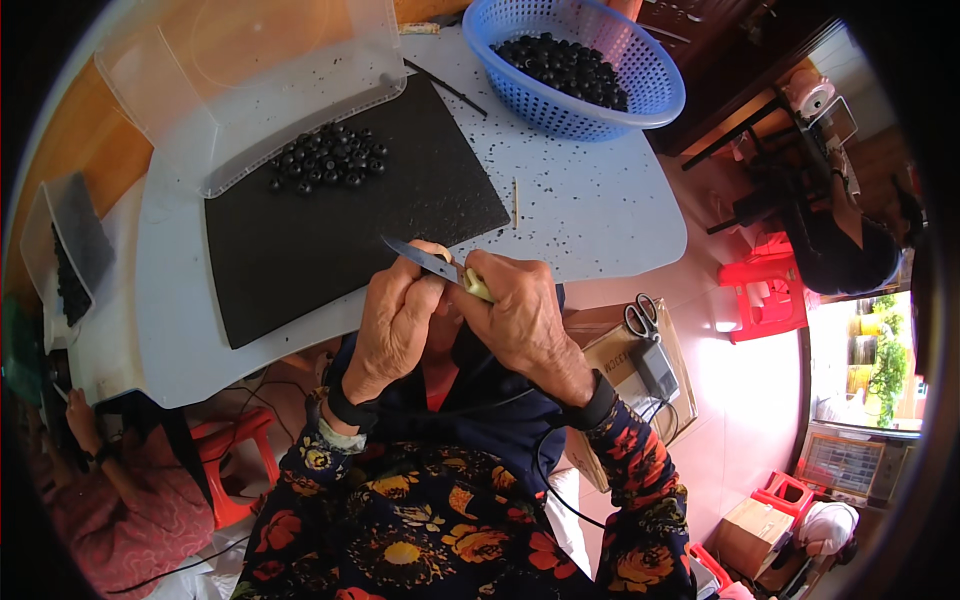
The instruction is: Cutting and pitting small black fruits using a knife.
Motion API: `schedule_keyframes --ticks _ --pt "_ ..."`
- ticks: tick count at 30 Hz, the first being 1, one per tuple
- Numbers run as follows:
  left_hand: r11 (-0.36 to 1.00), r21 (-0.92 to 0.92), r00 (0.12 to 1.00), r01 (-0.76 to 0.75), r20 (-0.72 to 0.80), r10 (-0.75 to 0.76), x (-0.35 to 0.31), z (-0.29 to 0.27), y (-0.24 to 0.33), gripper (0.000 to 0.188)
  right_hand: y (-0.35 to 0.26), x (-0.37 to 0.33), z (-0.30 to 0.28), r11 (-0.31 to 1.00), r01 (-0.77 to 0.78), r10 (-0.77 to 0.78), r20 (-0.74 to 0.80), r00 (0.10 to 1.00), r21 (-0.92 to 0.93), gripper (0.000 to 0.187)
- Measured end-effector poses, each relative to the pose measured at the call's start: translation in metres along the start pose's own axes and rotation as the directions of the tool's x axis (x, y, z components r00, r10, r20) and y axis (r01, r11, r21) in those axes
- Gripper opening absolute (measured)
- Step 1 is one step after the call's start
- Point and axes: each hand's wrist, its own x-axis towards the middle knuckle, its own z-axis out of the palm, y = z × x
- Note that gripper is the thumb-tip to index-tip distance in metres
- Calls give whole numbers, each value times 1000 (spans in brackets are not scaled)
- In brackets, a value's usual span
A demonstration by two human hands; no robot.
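Pale surface [625,240] — strewn with dark flecks [545,187];
on it lie a black mat [290,265]; a blue perforated basket [540,116] at the far side; a clear plastic box [300,148], overlapping the mat's edge; a slim dark rod [448,87]; a thin pale stick [516,203] — just beside the mat.

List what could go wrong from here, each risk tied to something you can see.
1. The knife in the right hand has its blade right by the left hand; a slip could cut it.
2. The small round black pieces lie loose on the black mat; a bump might scatter them.
3. The blue basket stands near the table's edge; a hard knock could perhaps tip it off.
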Motion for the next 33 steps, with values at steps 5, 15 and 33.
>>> schedule_keyframes --ticks 5,15,33 --pt "998 -5 998 -60 -7 60 0 4 1 20 -4 -1 -4 999 -10 10 6 1000 -41 18" --pt "999 25 999 -36 -23 37 1 6 -1 19 0 -6 -2 998 4 -5 -12 1000 -65 20" --pt "995 84 998 -55 5 55 0 7 2 19 3 -7 -8 998 12 -9 51 999 -62 17"
